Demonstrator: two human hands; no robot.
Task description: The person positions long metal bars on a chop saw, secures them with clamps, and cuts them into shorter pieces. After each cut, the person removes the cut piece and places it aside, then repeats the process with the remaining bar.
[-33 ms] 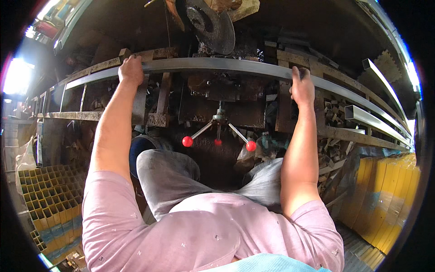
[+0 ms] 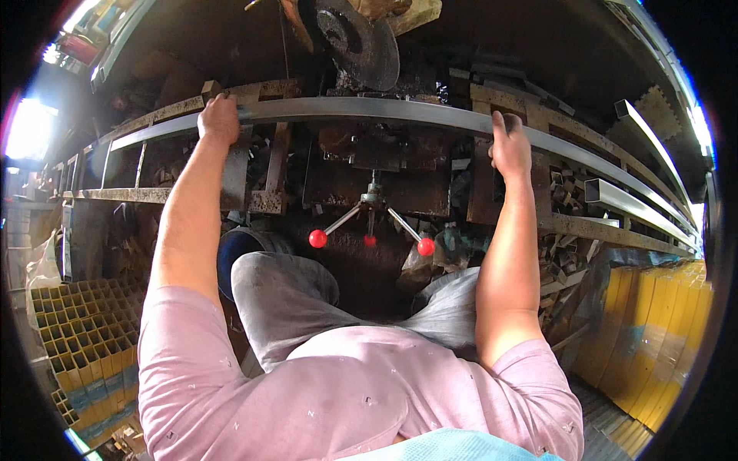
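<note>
A long grey square metal tube (image 2: 369, 109) lies across a rusty metal bench (image 2: 254, 201) in front of me. My left hand (image 2: 219, 119) is closed over the tube left of the middle. My right hand (image 2: 510, 146) grips the same tube further right, fingers curled over its top edge. A dark round saw disc (image 2: 361, 42) hangs just behind the tube, between my two hands. Below the bench a three-armed handle with red knobs (image 2: 371, 230) points toward my knees.
Yellow square tubes, ends showing, are stacked at my lower left (image 2: 69, 330). A wall of yellow tubes (image 2: 653, 338) stands at my right. More grey tubes (image 2: 630, 201) lie on the bench at the right. Metal offcuts (image 2: 569, 253) are heaped under it.
</note>
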